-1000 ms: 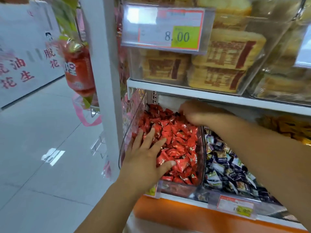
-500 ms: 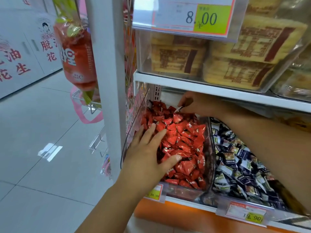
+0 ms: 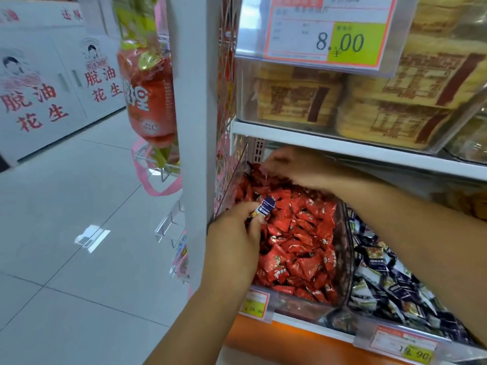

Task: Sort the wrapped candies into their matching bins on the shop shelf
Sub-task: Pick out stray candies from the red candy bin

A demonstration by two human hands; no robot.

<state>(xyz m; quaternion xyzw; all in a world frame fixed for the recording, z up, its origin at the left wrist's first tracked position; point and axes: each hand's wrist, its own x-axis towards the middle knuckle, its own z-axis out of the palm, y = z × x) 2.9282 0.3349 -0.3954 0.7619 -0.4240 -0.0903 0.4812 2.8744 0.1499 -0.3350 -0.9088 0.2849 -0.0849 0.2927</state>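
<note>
You are looking down at a shop shelf with clear plastic bins set side by side. Your left hand (image 3: 234, 241) is at the near left corner of the red-candy bin (image 3: 297, 309). Its thumb and fingers are curled, pinching one dark blue candy (image 3: 266, 208) with a white and gold end. That candy sits just above the red candies (image 3: 297, 241), which fill this bin in a deep heap. Your right hand (image 3: 295, 168) reaches to the back of the same bin, under the shelf board (image 3: 342, 151), with its fingers curled down into the red wrappers. Blur hides whether it grips anything. The two hands are apart, one at the front and one at the back.

Right beside the red-candy bin, a second clear bin (image 3: 340, 324) holds dark blue and white candies (image 3: 390, 280), the same colours as the one in your left hand. Your right forearm crosses above it. A price tag reading 24.90 (image 3: 254, 304) is fixed at the shelf front below the red candies, and a price tag reading 19.90 (image 3: 405, 349) is below the blue ones.

On the shelf above, a larger clear bin (image 3: 245, 96) holds stacked yellow packs (image 3: 395, 83) printed in brown, with a tag marked 8.00 (image 3: 332, 35) on its front. Left of the white shelf post (image 3: 200, 127) hangs a red packet (image 3: 147, 93). White cartons with red characters (image 3: 39, 101) stand across the tiled floor (image 3: 66, 233).
</note>
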